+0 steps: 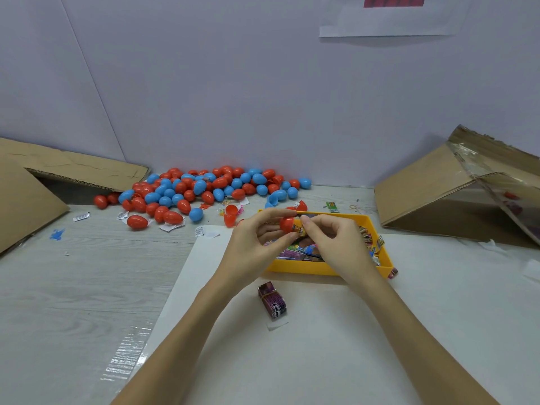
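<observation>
Head view: the left hand (257,241) grips a red egg half (287,223) just above the tray (298,268). The right hand (336,244) pinches a packet (299,229) at its mouth. Best to hold the shell steady and push the packet straight in.

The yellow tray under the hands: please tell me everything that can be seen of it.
The yellow tray is a shallow, rectangular box of what looks like plastic, open on top, with low walls. It sits on the white sheet, turned askew, and holds a jumble of small colourful packets. The left hand and right hand hover over it and hide part of its middle.
</observation>
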